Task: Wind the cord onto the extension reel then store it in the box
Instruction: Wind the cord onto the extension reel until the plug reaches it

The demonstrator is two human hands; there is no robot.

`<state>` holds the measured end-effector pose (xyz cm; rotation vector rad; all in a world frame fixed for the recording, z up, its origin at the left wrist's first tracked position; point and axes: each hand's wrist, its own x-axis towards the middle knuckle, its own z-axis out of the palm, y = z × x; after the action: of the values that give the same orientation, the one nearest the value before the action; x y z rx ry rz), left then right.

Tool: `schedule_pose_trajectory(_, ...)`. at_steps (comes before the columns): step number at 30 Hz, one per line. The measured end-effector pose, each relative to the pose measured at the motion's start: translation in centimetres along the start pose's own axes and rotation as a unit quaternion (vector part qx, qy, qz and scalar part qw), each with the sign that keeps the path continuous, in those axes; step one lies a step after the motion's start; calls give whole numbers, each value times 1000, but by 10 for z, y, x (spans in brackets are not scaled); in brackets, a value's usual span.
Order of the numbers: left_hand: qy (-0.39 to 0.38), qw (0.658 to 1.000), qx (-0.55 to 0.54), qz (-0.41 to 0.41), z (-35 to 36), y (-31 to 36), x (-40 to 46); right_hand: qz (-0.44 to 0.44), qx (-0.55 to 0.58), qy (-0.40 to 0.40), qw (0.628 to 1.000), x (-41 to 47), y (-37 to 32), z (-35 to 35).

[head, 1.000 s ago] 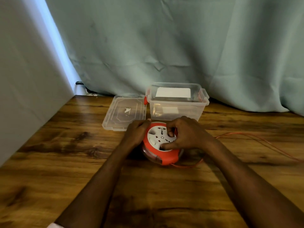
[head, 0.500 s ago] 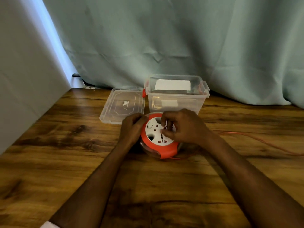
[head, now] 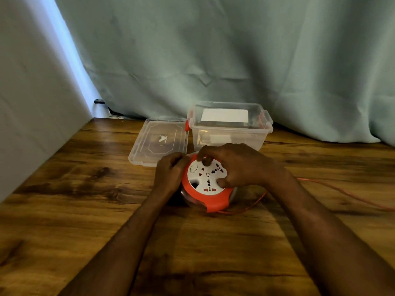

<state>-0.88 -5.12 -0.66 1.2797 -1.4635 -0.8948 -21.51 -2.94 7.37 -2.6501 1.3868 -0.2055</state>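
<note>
Wooden tabletop [head: 64, 210], dark-grained, backed by a pale green curtain [head: 235, 50] hanging to the far edge; a grey wall panel [head: 32, 103] closed the left side. Item one: extension reel [head: 206, 186], round, orange-rimmed with a white socket face turned up and tilted toward the viewer, standing on the table near centre, just in front of the box. Item two: box [head: 229, 129], clear plastic with orange latches, uncovered, upright against the curtain, a white card showing through its walls. Item three: lid [head: 159, 141], clear, lying flat on the table just left of the box and touching or nearly touching it. Item four: cord [head: 342, 192], thin and orange, leaving the reel at its near right underside, looping low along the table and running away to the right edge of view; its far end was out of sight, so a good length appeared unwound. Left hand [head: 168, 174] had its fingers curled against the reel's left rim, gripping and steadying it. Right hand [head: 237, 165] lay over the white face from the right, fingertips pressed into recesses of the face, gripping it as if to turn it. Governing relation: the loose cord lay entirely to the right of the reel, on the right arm's side, its long run roughly crosswise to the table. Judgement: winding was under way and unfinished; storing had not begun, and the box stood directly behind the reel, close to both hands.
</note>
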Motion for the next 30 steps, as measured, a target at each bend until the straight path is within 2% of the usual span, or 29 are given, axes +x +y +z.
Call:
schedule_pose_trajectory(4,8,1000,-5,-3,1,-1,1,4,12,8,1000,-3,2,-2)
schedule_pose_trajectory(9,12,1000,-5,2,1,-2,0,10,-33,31,999,-4,-7,4)
schedule_pose_trajectory(15,-1,1000,5,20,1,-1,-2,54,-48,43,996,-1,-20,16)
schedule_pose_trajectory(22,-9,1000,-12,11,0,-6,2,-14,40,90,995,-11,-8,7)
schedule_pose_trajectory(27,-31,999,-36,6,1,-4,2,34,-30,-10,999,-11,10,3)
schedule_pose_trajectory(30,-36,999,-39,9,1,-4,2,38,-35,-22,998,-13,16,2)
